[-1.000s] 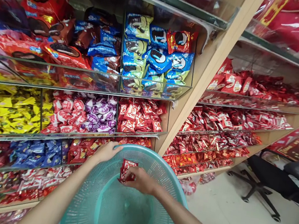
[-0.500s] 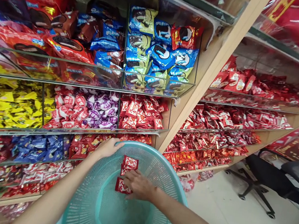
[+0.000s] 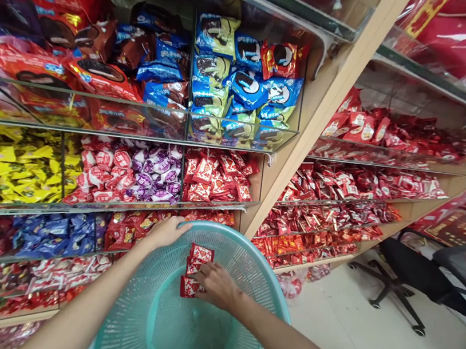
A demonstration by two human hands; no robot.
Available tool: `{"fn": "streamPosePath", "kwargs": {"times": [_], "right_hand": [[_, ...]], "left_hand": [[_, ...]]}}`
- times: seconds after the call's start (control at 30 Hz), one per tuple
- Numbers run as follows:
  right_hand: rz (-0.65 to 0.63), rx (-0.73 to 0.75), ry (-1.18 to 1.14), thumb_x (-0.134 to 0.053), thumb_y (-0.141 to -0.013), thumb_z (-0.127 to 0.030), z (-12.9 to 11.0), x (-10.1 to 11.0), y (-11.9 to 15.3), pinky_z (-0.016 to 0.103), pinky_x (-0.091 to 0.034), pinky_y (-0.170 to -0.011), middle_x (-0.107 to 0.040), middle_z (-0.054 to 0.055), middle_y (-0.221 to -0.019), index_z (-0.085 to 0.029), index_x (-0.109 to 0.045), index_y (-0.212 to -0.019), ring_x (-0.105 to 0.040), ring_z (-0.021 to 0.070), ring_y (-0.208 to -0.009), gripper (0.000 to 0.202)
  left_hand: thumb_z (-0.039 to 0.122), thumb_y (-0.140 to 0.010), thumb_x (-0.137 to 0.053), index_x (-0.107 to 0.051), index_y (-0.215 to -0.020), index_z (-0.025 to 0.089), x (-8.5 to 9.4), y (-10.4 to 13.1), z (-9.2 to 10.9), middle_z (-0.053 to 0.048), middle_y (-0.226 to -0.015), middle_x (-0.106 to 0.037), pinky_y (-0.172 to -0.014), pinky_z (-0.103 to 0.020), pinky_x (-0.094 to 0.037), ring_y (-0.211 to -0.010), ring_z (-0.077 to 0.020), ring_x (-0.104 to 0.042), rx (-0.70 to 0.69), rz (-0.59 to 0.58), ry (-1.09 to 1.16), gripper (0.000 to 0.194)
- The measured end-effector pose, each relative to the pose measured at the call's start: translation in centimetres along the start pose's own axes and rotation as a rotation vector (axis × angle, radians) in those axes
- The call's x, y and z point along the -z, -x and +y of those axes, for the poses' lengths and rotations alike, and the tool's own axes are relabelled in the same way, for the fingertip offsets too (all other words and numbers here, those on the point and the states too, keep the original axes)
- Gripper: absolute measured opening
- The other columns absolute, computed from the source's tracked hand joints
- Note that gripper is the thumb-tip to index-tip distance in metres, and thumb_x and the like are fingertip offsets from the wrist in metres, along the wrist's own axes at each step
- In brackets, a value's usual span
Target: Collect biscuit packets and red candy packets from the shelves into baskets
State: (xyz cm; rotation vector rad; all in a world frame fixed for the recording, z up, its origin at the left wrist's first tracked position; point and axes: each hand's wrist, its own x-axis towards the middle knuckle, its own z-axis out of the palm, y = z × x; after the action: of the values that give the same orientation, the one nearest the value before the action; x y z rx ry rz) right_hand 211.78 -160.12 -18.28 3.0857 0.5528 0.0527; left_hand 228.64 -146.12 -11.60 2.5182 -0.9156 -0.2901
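Note:
A deep teal mesh plastic basket (image 3: 263, 285) stands in front of the shelves, its opening toward me. My left hand (image 3: 167, 231) is closed over the far left part of its rim. Inside the basket, my right hand (image 3: 217, 285) has its fingers closed on a short column of small red-and-white candy packets (image 3: 202, 253). These packets show beyond and left of the fingers, above the basket's bottom. Part of the lower ones is hidden by the fingers. Similar red packets (image 3: 217, 178) fill a shelf compartment just behind the rim.
Clear-fronted shelves hold yellow candies (image 3: 8, 166), purple-wrapped candies (image 3: 157, 172), blue packets (image 3: 54, 230) and blue cookie packs (image 3: 249, 87). A wooden upright (image 3: 299, 161) divides them from more red candy shelves (image 3: 344, 181). A black wheeled chair (image 3: 418, 275) stands on the pale floor at right.
My view has shifted slightly, so the shelves and chair sit a little further left. Both hands keep nearly the same hold; the right one and its packets have barely moved.

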Motion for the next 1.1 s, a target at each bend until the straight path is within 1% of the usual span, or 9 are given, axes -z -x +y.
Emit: {"fn": "streamPosePath", "kwargs": {"times": [0.13, 0.23, 0.33, 0.43, 0.53, 0.63, 0.77, 0.9, 1.1], "right_hand": [[0.011, -0.014, 0.014, -0.060, -0.076, -0.038, -0.2, 0.0, -0.1, 0.035, -0.044, -0.080, -0.061, 0.008, -0.095, -0.016, -0.058, -0.095, -0.055, 0.0217, -0.092, 0.029], [0.048, -0.008, -0.010, -0.059, -0.077, -0.040, -0.6, 1.3, -0.3, 0.033, -0.044, -0.079, -0.062, 0.006, -0.094, -0.017, -0.057, -0.093, -0.056, 0.0209, -0.089, 0.028], [0.166, -0.025, -0.063, -0.054, -0.079, -0.044, -0.4, 4.4, -0.8, 0.032, -0.044, -0.076, -0.061, 0.005, -0.089, -0.019, -0.057, -0.090, -0.056, 0.0194, -0.085, 0.028], [0.397, -0.089, -0.132, -0.047, -0.086, -0.039, 0.7, 8.7, -1.5, 0.030, -0.042, -0.075, -0.060, 0.004, -0.086, -0.019, -0.055, -0.095, -0.055, 0.0172, -0.083, 0.024], [0.648, -0.239, -0.196, -0.041, -0.089, -0.033, 2.7, 12.7, -2.0, 0.027, -0.041, -0.073, -0.058, 0.004, -0.083, -0.018, -0.053, -0.095, -0.053, 0.0157, -0.080, 0.020], [0.787, -0.448, -0.189, -0.042, -0.088, -0.032, 5.2, 15.6, -2.3, 0.027, -0.041, -0.071, -0.056, 0.004, -0.082, -0.017, -0.050, -0.090, -0.053, 0.0159, -0.078, 0.017], [0.681, -0.662, -0.076, -0.052, -0.081, -0.035, 7.5, 17.5, -3.0, 0.029, -0.040, -0.071, -0.056, 0.006, -0.087, -0.017, -0.049, -0.089, -0.053, 0.0194, -0.084, 0.020], [0.550, -0.751, 0.022, -0.048, -0.082, -0.032, 7.9, 18.2, -3.3, 0.027, -0.038, -0.064, -0.057, 0.006, -0.089, -0.018, -0.052, -0.089, -0.055, 0.0187, -0.080, 0.016], [0.617, -0.801, 0.098, -0.037, -0.087, -0.024, 8.4, 19.3, -2.0, 0.026, -0.033, -0.056, -0.059, 0.005, -0.087, -0.019, -0.057, -0.090, -0.056, 0.0162, -0.071, 0.021]], "left_hand": [[0.060, -0.080, -0.035, -0.063, -0.098, 0.023, 0.1, 0.1, 0.1, -0.007, -0.090, -0.069, -0.065, -0.025, -0.039, -0.082, -0.0223, -0.063, 0.004, -0.001, -0.009, 0.049], [0.059, -0.081, -0.035, -0.063, -0.098, 0.023, 0.0, 0.0, -0.1, -0.007, -0.091, -0.069, -0.065, -0.024, -0.040, -0.084, -0.0222, -0.062, -0.008, -0.005, 0.006, 0.048], [0.057, -0.081, -0.036, -0.064, -0.096, 0.022, -0.1, -0.1, -0.4, -0.006, -0.093, -0.069, -0.067, -0.024, -0.040, -0.086, -0.0217, -0.062, -0.025, 0.002, 0.049, 0.047], [0.056, -0.080, -0.038, -0.064, -0.097, 0.021, -0.3, -0.2, -0.7, -0.005, -0.092, -0.069, -0.070, -0.024, -0.041, -0.087, -0.0218, -0.061, -0.025, 0.002, 0.102, 0.047], [0.058, -0.079, -0.039, -0.063, -0.099, 0.022, -0.3, -0.2, -1.0, -0.004, -0.092, -0.070, -0.072, -0.025, -0.041, -0.088, -0.0226, -0.061, -0.021, -0.009, 0.137, 0.048], [0.058, -0.079, -0.039, -0.063, -0.101, 0.021, -0.3, -0.3, -1.2, -0.005, -0.096, -0.069, -0.074, -0.026, -0.042, -0.090, -0.0231, -0.061, -0.011, -0.011, 0.162, 0.049], [0.058, -0.080, -0.038, -0.063, -0.102, 0.021, -0.4, -0.4, -1.4, -0.006, -0.102, -0.068, -0.076, -0.026, -0.042, -0.093, -0.0234, -0.061, -0.037, -0.010, 0.156, 0.050], [0.059, -0.080, -0.037, -0.063, -0.103, 0.020, -0.6, -0.6, -1.6, -0.008, -0.104, -0.067, -0.078, -0.028, -0.043, -0.095, -0.0243, -0.060, -0.031, 0.007, 0.144, 0.052], [0.060, -0.080, -0.036, -0.063, -0.104, 0.021, -0.7, -0.7, -1.8, -0.007, -0.104, -0.067, -0.078, -0.028, -0.043, -0.096, -0.0250, -0.061, -0.063, 0.007, 0.170, 0.053]]}}
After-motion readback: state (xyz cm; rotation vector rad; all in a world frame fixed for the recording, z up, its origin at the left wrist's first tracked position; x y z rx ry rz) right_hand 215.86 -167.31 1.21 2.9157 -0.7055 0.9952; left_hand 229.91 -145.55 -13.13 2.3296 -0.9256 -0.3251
